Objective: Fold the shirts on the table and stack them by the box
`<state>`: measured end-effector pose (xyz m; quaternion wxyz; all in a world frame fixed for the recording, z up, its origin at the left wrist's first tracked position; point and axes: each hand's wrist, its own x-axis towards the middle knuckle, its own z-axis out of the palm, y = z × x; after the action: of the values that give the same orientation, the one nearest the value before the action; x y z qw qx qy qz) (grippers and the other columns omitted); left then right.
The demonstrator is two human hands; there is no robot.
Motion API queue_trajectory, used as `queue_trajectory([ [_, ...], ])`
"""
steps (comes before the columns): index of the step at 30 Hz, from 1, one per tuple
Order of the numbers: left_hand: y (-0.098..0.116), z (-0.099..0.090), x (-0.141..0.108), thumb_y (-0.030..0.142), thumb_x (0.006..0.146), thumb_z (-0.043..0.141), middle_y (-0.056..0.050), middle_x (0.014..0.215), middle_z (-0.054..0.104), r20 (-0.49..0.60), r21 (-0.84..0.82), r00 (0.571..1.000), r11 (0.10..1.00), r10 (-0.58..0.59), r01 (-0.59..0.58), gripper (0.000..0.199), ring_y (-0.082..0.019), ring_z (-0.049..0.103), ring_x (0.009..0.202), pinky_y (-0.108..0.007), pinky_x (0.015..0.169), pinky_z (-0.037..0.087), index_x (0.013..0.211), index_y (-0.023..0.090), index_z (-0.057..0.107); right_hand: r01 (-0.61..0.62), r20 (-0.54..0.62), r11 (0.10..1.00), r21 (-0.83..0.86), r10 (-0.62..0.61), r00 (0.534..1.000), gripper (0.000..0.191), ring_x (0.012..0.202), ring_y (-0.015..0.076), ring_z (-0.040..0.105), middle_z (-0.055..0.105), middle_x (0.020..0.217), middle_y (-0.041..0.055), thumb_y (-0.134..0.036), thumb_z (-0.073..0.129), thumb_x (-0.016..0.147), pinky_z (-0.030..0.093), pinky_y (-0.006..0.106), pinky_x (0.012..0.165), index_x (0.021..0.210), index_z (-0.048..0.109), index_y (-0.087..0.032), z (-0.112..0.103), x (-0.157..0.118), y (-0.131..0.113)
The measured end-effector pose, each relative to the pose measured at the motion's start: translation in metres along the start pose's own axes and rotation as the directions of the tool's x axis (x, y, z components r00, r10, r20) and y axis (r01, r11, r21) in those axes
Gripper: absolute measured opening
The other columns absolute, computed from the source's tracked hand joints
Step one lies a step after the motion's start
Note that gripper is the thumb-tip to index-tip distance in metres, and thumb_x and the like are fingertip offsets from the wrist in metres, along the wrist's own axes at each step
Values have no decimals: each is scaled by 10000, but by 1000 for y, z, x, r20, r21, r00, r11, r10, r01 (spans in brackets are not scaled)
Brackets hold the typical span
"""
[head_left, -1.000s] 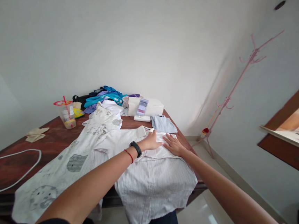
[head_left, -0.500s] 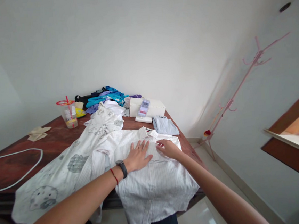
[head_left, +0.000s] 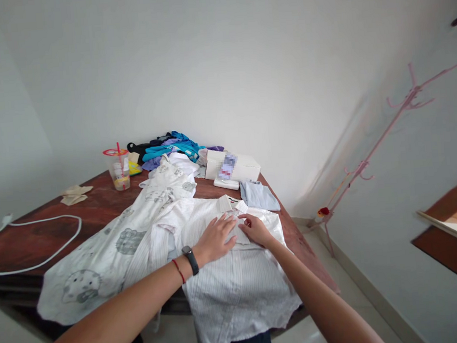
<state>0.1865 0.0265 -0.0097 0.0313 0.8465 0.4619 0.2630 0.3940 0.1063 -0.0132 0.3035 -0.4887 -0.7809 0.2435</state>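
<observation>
A white striped button shirt (head_left: pixel 238 282) lies front up, its collar at the far side and its hem hanging over the near table edge. My left hand (head_left: pixel 216 237) rests flat on its chest, fingers stretched out. Beside the shirt's front opening, just below the collar, my right hand (head_left: pixel 256 230) has bent fingers with a gap between the index finger and those below. I see no cloth gripped in it. Left of the shirt, and partly under its sleeve, a white garment with grey animal prints (head_left: pixel 128 241) is spread out.
On the brown table (head_left: pixel 22 245) are a plastic cup with a straw (head_left: pixel 120 173), a white cable (head_left: pixel 79 227), beige napkins (head_left: pixel 74 194), a clothes pile (head_left: pixel 178 146), a white box (head_left: pixel 246 163) and a folded grey-blue cloth (head_left: pixel 259 195). A pink coat rack (head_left: pixel 384 126) stands right.
The camera view has turned slightly left, shifting the scene rightward. My left hand has slid a little closer to my right hand, whose fingers are more bent. The shirt stays spread out.
</observation>
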Motion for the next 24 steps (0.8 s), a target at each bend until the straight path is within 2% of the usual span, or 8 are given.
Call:
queue_trajectory([
  [5, -1, 0, -3, 550, 1020, 413, -139, 1614, 378, 138, 72, 990, 997, -22, 13, 608, -363, 303, 1502, -569, 1194, 253, 1525, 214, 457, -1, -151, 1000, 10, 2, 988, 439, 654, 166, 598, 653, 838, 14, -378, 645, 815, 476, 310, 704, 1206, 664, -180, 8, -8, 4],
  [9, -3, 3, -3, 659, 990, 396, -135, 1648, 301, 194, 90, 980, 996, -33, 16, 692, -394, 273, 1507, -616, 1188, 205, 1573, 287, 376, 49, -210, 998, 39, -40, 977, 347, 641, 147, 571, 665, 965, 52, -375, 674, 772, 496, 325, 707, 1057, 713, -181, 8, -10, 1],
  [13, -3, 1, 0, 688, 976, 400, -136, 1660, 264, 225, 65, 974, 998, -40, 26, 708, -407, 241, 1516, -649, 1185, 178, 1572, 306, 371, 6, -224, 957, 291, 62, 973, 346, 636, 138, 555, 675, 984, 58, -399, 748, 689, 499, 307, 647, 961, 725, -187, 4, -10, 1],
  [16, 8, -15, -3, 600, 1007, 425, -144, 1656, 272, 245, 9, 966, 996, -87, 87, 636, -394, 188, 1536, -620, 1211, 164, 1537, 249, 449, -50, -183, 903, 427, 141, 973, 403, 559, 134, 532, 677, 863, 46, -519, 697, 742, 434, 266, 494, 960, 702, -181, 0, -10, 4],
  [19, 30, -44, -24, 473, 977, 550, -151, 1638, 321, 231, -155, 959, 967, -165, 204, 558, -362, 165, 1548, -547, 1243, 177, 1458, 191, 555, -87, -150, 860, 502, 185, 971, 427, 473, 119, 474, 617, 688, 10, -590, 633, 790, 366, 247, 421, 911, 672, -182, -4, -10, 6],
  [21, 45, -67, -49, 472, 947, 590, -94, 1631, 357, 190, -403, 956, 870, -224, 284, 549, -308, 222, 1543, -515, 1248, 208, 1451, 258, 555, -110, -127, 827, 552, 214, 969, 414, 449, 108, 448, 582, 637, -8, -596, 641, 786, 335, 236, 403, 870, 653, -191, -5, -9, 6],
  [22, 52, -79, -64, 484, 944, 589, -70, 1615, 393, 164, -548, 943, 767, -291, 332, 544, -291, 283, 1525, -508, 1246, 228, 1452, 294, 546, -119, -117, 808, 577, 226, 967, 406, 446, 104, 442, 575, 632, -11, -596, 650, 780, 317, 230, 395, 851, 644, -196, -5, -9, 6],
  [24, 61, -99, -93, 470, 918, 623, -55, 1585, 441, 176, -801, 858, 436, -483, 410, 527, -296, 369, 1485, -505, 1219, 300, 1425, 339, 560, -129, -103, 768, 628, 246, 964, 394, 450, 96, 442, 579, 654, -10, -588, 675, 760, 288, 219, 385, 819, 628, -201, -6, -8, 5],
])
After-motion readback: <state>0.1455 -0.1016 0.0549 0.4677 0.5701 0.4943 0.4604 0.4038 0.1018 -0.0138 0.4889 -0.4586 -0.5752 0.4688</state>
